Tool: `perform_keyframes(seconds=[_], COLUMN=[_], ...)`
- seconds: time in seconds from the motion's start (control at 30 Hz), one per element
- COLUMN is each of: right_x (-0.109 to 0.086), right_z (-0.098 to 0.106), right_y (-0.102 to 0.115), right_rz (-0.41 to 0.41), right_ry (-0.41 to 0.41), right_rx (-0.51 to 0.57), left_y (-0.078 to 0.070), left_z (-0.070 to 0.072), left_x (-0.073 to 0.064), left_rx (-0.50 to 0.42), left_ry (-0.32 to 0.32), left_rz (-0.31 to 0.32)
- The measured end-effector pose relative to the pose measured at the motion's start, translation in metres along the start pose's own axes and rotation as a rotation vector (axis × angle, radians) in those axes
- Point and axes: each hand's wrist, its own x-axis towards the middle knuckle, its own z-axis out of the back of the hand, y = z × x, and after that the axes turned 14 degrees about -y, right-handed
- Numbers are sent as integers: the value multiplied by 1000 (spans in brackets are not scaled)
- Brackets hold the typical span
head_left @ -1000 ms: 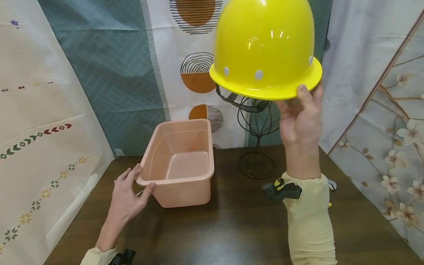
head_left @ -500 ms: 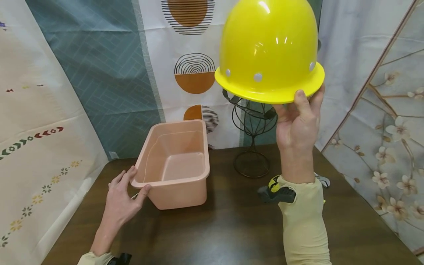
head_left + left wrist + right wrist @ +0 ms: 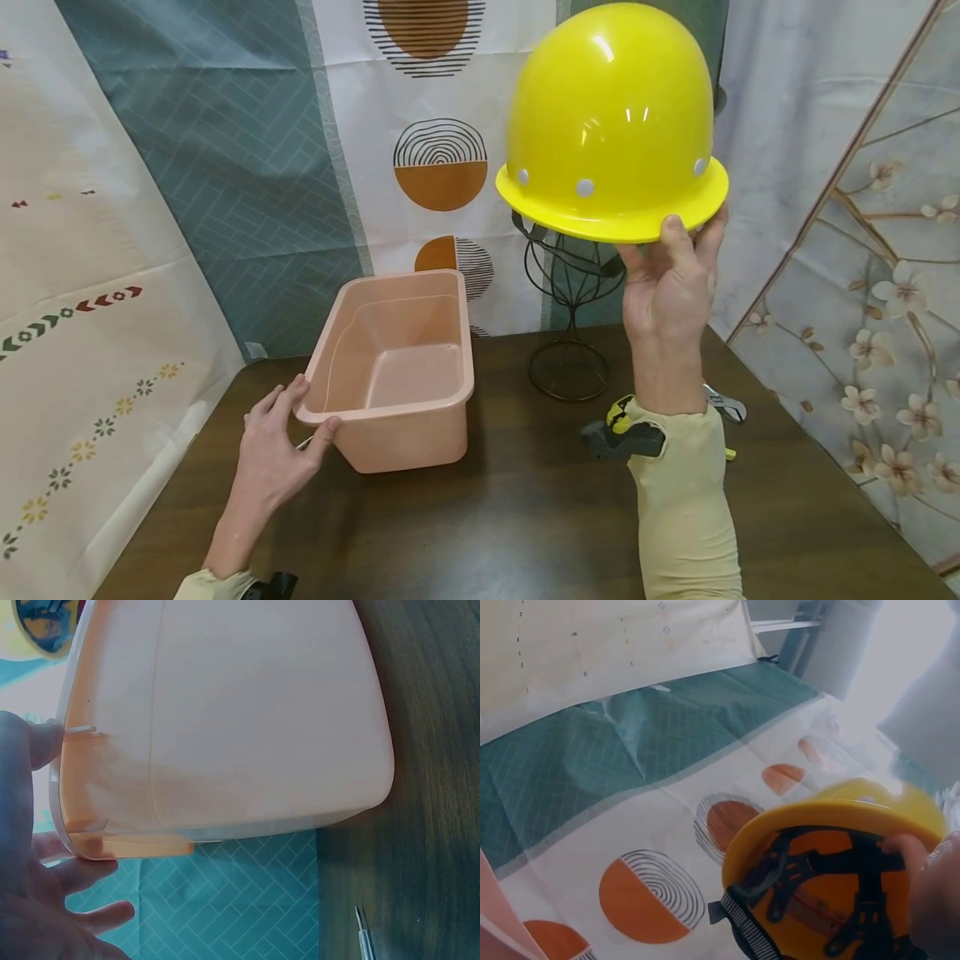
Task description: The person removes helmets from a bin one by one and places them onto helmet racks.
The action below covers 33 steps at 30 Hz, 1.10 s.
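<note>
A yellow hard hat (image 3: 611,125) is held up at the right in the head view, upright, by my right hand (image 3: 667,304) gripping its brim, thumb outside. The other fingers are partly hidden; the right wrist view shows the dark harness and strap inside the hat (image 3: 832,885). Behind the hat's lower edge stands a black wire stand (image 3: 573,321), its top hidden by the hat. Whether they touch, I cannot tell. My left hand (image 3: 273,462) grips the near left corner of a pink plastic tub (image 3: 405,410), thumb and fingers on either side of the corner.
A wrench (image 3: 726,405) and a small yellow piece (image 3: 731,454) lie behind my right forearm, partly hidden. On the table (image 3: 435,787) beside the tub lies a thin metal tool (image 3: 365,941). Patterned cloths (image 3: 225,150) hang along the back and sides.
The hard hat and my right hand have come down slightly, in line with the stand. The view has shifted a little. My left hand stays on the tub's corner.
</note>
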Motion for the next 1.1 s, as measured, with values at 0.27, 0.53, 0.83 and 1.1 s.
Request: perform_keyframes(seconds=[0.27,0.53,0.83,1.1], right_x=[6,10,15,21], right_z=[11,20,26,32], right_y=[-8,-15,-20,-27], right_rz=[0,9,7,5], right_ry=[0,-5,-5,-24], right_rx=[-30,-49,-39,-55], left_y=[1,1,0,0], left_z=[0,1,-1,0], left_x=[0,0,0,1], left_rx=[-3,19,29,39], left_ry=[-8,13,24,24], left_rz=[-5,7,16,24])
